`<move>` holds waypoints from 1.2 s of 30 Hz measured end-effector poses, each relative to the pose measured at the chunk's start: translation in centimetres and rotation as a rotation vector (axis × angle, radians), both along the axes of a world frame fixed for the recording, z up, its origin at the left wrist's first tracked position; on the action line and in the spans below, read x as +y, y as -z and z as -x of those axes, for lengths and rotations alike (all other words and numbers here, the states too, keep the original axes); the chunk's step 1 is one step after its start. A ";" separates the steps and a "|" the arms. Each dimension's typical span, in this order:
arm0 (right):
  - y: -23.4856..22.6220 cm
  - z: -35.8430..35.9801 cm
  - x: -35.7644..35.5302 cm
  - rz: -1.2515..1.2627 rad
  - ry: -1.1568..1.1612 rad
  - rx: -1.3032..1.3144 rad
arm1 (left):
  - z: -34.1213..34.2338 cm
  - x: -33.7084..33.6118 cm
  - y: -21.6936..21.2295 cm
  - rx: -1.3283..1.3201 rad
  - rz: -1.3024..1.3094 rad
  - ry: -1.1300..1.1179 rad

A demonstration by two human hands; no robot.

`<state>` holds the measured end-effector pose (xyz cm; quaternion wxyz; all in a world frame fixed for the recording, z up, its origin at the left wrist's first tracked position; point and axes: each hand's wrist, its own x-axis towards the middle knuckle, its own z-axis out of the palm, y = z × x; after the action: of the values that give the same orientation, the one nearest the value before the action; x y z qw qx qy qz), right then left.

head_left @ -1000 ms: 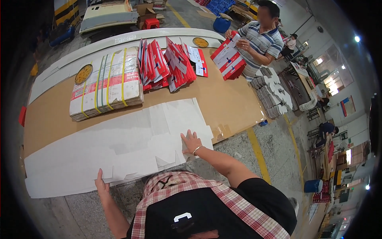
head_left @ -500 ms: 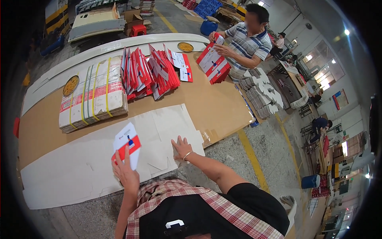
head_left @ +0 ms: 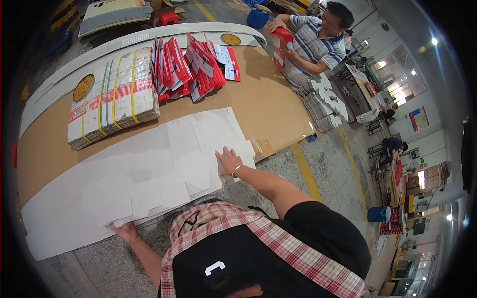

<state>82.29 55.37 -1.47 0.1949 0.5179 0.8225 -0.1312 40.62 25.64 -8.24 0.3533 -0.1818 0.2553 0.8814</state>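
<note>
I see white sheets lying under the spread fingers of the right hand, their near edge at the left hand, whose finger grip I cannot tell, and red-and-white packets beyond both hands' fingers.

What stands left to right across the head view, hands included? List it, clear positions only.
Left hand → red stool → right hand → co-worker in striped shirt → blue drum at right.
</note>
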 end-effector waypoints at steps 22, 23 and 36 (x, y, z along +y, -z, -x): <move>1.9 -2.6 0.9 -0.023 -0.041 -0.010 | -4.0 5.7 -8.7 0.946 0.620 0.573; 1.7 -2.6 0.8 -0.027 -0.030 -0.011 | -2.8 4.9 -8.6 0.503 0.440 0.490; -0.7 7.4 -3.5 0.006 -0.120 0.063 | -3.4 4.4 -4.2 0.861 0.837 0.318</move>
<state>74.88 51.89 -0.76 0.1778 0.4626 0.8576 -0.1379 44.01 30.01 -4.08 0.2444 0.1071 0.7230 0.6372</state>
